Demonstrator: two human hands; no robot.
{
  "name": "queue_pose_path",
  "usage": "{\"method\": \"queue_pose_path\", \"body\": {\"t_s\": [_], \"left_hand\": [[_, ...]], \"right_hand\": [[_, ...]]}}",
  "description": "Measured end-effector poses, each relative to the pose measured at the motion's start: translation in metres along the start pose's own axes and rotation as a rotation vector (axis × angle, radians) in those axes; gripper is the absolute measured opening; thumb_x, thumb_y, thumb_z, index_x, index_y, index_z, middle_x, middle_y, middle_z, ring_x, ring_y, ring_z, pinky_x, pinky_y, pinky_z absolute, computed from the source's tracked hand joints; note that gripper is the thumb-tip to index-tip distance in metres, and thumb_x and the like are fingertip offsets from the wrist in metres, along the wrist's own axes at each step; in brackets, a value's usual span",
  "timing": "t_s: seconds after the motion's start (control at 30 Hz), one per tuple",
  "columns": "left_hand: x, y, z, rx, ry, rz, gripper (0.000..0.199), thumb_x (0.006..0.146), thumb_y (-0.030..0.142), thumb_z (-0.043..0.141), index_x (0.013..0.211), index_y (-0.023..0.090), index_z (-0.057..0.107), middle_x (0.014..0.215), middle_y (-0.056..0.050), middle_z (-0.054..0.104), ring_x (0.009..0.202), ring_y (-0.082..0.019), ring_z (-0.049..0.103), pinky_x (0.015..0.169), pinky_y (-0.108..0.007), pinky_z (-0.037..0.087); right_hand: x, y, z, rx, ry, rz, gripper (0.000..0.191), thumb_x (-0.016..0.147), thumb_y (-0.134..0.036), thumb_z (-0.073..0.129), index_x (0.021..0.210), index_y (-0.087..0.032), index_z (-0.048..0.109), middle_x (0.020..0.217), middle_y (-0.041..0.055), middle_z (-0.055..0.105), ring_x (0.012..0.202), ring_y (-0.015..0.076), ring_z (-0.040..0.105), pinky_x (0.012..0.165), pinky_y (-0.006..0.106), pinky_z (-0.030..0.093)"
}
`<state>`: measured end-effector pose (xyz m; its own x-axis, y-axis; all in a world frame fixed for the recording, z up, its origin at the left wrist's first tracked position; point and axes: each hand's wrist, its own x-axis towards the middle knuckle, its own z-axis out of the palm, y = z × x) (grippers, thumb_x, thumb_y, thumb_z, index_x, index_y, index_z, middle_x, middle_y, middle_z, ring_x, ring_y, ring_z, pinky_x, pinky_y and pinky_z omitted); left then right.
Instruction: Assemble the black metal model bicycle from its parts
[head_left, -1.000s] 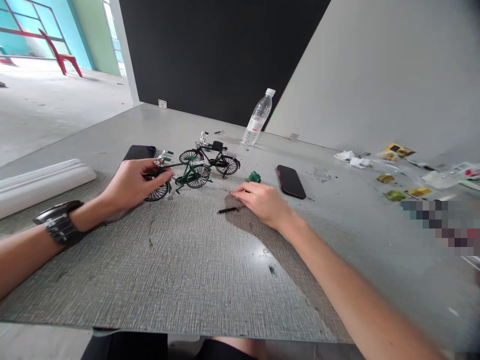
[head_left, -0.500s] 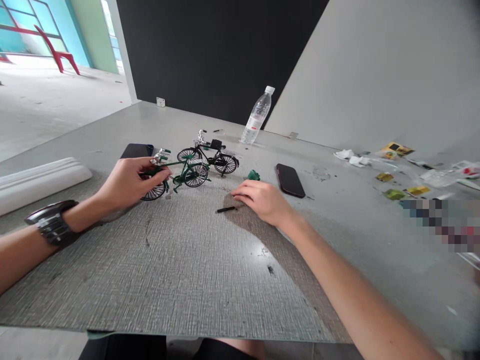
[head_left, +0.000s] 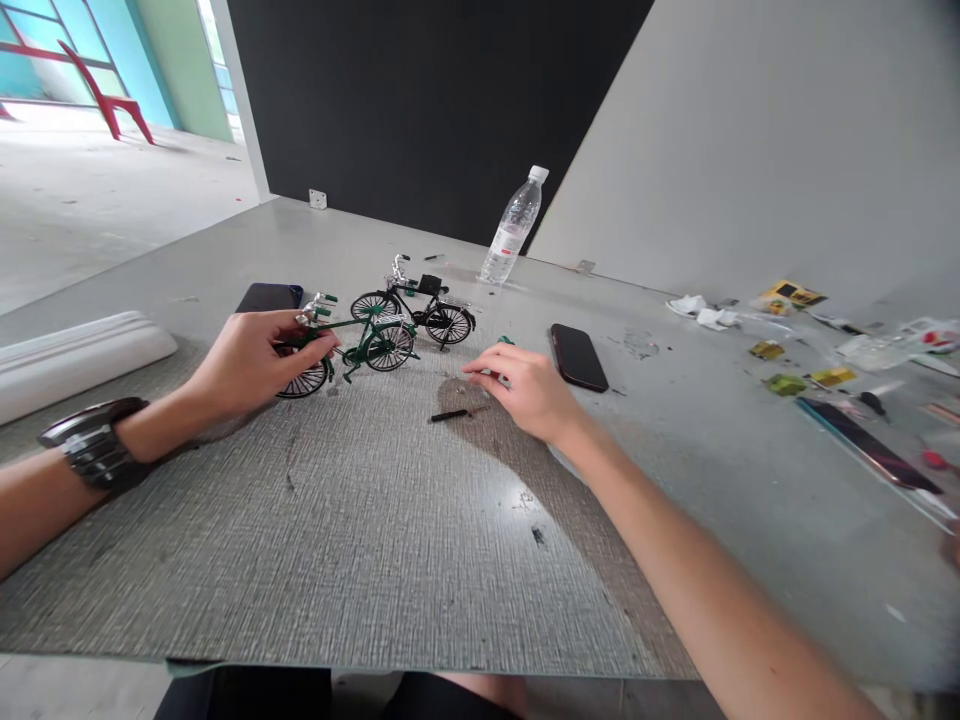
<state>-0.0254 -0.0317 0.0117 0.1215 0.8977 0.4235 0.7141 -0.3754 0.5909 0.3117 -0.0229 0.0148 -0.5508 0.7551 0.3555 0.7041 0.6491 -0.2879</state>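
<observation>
A green model bicycle (head_left: 365, 345) stands left of the middle, its front end gripped by my left hand (head_left: 251, 362) between thumb and fingers near the handlebar. Just behind it is a black model bicycle (head_left: 431, 308) on the table. My right hand (head_left: 525, 388) hovers low over the mat, thumb and fingertips slightly apart with nothing seen between them. Below its fingertips lies a small screwdriver with a black handle (head_left: 448, 415). A green piece (head_left: 507, 341) shows only in part behind my right hand.
Dark phones lie right (head_left: 578, 357) and behind my left hand (head_left: 268, 298). A clear bottle (head_left: 513, 228) stands at the back. At left is a white roll-like object (head_left: 82, 362). Wrappers (head_left: 793, 293) and another phone (head_left: 866, 443) lie on the right.
My right hand has lifted slightly off the screwdriver area, and its fingers have parted a little. It now covers most of the green piece. My left hand keeps its hold on the green bicycle.
</observation>
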Motion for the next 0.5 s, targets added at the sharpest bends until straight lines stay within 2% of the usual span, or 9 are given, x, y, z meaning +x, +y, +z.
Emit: {"method": "queue_pose_path", "body": {"t_s": [0.2, 0.5], "left_hand": [[0.0, 0.005, -0.001, 0.043, -0.005, -0.054, 0.044, 0.085, 0.055, 0.058, 0.076, 0.014, 0.071, 0.068, -0.003, 0.069, 0.062, -0.015, 0.053, 0.056, -0.027, 0.037], [-0.001, 0.007, 0.0, 0.042, -0.019, -0.052, 0.045, 0.085, 0.055, 0.057, 0.077, 0.013, 0.07, 0.066, -0.003, 0.067, 0.061, -0.014, 0.051, 0.056, -0.027, 0.036]], "right_hand": [[0.008, -0.002, 0.012, -0.02, 0.043, -0.005, 0.023, 0.1, -0.027, 0.052, 0.105, -0.024, 0.075, 0.108, 0.0058, 0.07, 0.099, 0.0201, 0.064, 0.086, 0.035, 0.05], [0.024, 0.001, 0.022, -0.093, -0.009, -0.072, 0.02, 0.099, -0.031, 0.057, 0.103, -0.024, 0.076, 0.104, 0.0047, 0.07, 0.1, 0.0211, 0.061, 0.089, 0.037, 0.045]]}}
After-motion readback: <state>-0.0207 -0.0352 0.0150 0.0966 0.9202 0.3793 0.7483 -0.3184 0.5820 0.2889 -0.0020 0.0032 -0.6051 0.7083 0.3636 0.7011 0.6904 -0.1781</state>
